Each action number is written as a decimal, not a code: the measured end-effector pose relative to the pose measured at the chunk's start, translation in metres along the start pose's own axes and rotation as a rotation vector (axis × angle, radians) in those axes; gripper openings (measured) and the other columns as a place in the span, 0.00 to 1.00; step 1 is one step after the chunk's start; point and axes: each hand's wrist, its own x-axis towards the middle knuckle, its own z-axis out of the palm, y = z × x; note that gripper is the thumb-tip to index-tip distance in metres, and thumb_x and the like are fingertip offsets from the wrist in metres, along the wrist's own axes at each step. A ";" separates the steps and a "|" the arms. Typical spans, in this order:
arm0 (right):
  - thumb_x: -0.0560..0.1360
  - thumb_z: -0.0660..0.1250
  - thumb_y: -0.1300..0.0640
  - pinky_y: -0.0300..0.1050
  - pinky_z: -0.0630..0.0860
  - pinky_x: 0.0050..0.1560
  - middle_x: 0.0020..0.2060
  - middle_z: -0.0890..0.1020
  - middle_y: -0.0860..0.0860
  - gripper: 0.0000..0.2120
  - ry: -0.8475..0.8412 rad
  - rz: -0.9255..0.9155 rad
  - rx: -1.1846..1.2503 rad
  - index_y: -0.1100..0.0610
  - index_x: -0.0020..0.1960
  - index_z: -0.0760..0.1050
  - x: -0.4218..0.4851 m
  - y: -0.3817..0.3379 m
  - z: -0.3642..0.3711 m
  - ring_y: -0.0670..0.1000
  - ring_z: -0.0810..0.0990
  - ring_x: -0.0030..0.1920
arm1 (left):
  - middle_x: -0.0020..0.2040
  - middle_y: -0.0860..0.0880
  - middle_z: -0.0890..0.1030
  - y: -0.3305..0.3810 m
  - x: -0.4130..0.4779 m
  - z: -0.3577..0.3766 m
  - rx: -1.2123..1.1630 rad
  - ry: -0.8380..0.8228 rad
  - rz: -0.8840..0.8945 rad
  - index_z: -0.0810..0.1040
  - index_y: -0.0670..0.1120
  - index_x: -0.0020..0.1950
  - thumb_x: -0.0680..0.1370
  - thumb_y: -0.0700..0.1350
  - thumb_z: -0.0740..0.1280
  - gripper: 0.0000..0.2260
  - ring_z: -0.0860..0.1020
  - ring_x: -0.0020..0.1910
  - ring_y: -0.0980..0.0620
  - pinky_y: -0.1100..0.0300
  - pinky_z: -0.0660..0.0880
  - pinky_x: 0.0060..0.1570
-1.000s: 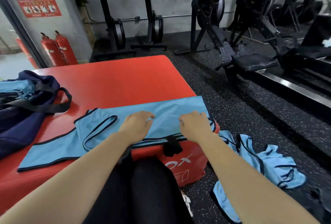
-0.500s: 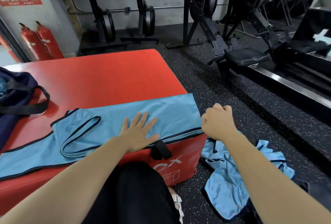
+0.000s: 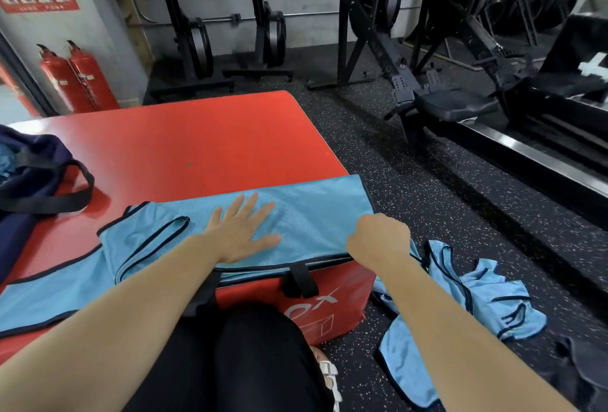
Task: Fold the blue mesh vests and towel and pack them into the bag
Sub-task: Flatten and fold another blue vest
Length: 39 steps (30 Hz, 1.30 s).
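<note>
A blue mesh vest (image 3: pixel 312 214) with dark trim lies flat along the near edge of the red padded box (image 3: pixel 197 141). My left hand (image 3: pixel 240 234) presses flat on its middle, fingers spread. My right hand (image 3: pixel 378 240) is curled at the vest's right near corner and appears to pinch the hem there. The navy bag (image 3: pixel 29 174) sits on the box at the far left with its strap loose and some blue fabric inside. More blue vests (image 3: pixel 477 296) lie crumpled on the floor to the right of the box.
My dark-trousered legs are against the box front. A dark cloth (image 3: pixel 585 362) lies on the speckled floor at the lower right. Rowing machines (image 3: pixel 454 105) stand to the right and along the back wall, and two fire extinguishers (image 3: pixel 79 79) stand at the left.
My left hand went from curled to flat on the vest. My right hand left the vest, swung out to the right, then came back to its right near corner.
</note>
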 end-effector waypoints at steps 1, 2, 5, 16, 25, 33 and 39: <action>0.77 0.59 0.55 0.43 0.65 0.43 0.51 0.81 0.54 0.09 0.055 0.001 0.009 0.56 0.52 0.76 0.002 -0.005 -0.004 0.57 0.80 0.52 | 0.79 0.53 0.33 0.001 0.000 0.001 0.022 0.002 0.022 0.35 0.64 0.77 0.65 0.79 0.41 0.43 0.33 0.78 0.50 0.40 0.38 0.75; 0.78 0.58 0.53 0.44 0.65 0.43 0.52 0.80 0.54 0.11 0.117 -0.027 0.012 0.57 0.54 0.75 0.006 -0.012 -0.005 0.57 0.79 0.53 | 0.79 0.53 0.32 0.002 0.001 0.001 0.047 0.004 0.045 0.34 0.64 0.77 0.63 0.80 0.41 0.46 0.32 0.77 0.50 0.39 0.37 0.75; 0.79 0.55 0.45 0.52 0.64 0.62 0.65 0.74 0.57 0.21 0.112 -0.191 0.056 0.54 0.68 0.68 0.021 -0.034 0.009 0.58 0.69 0.66 | 0.78 0.54 0.31 0.000 0.000 0.005 0.092 -0.010 0.074 0.31 0.65 0.75 0.58 0.84 0.43 0.50 0.31 0.77 0.50 0.36 0.36 0.73; 0.68 0.36 0.23 0.70 0.35 0.71 0.79 0.38 0.50 0.42 -0.132 -0.236 0.065 0.38 0.78 0.39 0.082 -0.028 0.059 0.58 0.34 0.77 | 0.77 0.56 0.29 -0.009 0.009 0.020 0.082 0.043 -0.070 0.28 0.69 0.72 0.57 0.86 0.45 0.50 0.27 0.75 0.51 0.30 0.33 0.69; 0.82 0.46 0.40 0.64 0.46 0.75 0.78 0.54 0.57 0.29 0.129 -0.140 0.226 0.50 0.79 0.53 0.105 -0.017 0.060 0.57 0.52 0.78 | 0.77 0.57 0.29 -0.009 0.014 0.019 0.080 0.051 -0.077 0.28 0.69 0.72 0.56 0.86 0.45 0.51 0.27 0.75 0.51 0.30 0.33 0.69; 0.81 0.58 0.49 0.53 0.66 0.59 0.58 0.75 0.57 0.15 0.293 0.373 0.184 0.58 0.60 0.70 0.122 -0.015 0.059 0.58 0.70 0.59 | 0.76 0.56 0.28 -0.009 0.014 0.017 0.069 0.041 -0.070 0.27 0.69 0.71 0.57 0.86 0.46 0.50 0.26 0.74 0.50 0.30 0.32 0.68; 0.80 0.59 0.62 0.46 0.67 0.38 0.54 0.75 0.54 0.09 0.295 0.197 0.160 0.57 0.60 0.66 0.146 -0.011 0.051 0.55 0.78 0.51 | 0.76 0.57 0.27 -0.008 0.020 0.017 0.067 0.037 -0.072 0.26 0.70 0.71 0.58 0.86 0.46 0.50 0.26 0.74 0.50 0.29 0.32 0.68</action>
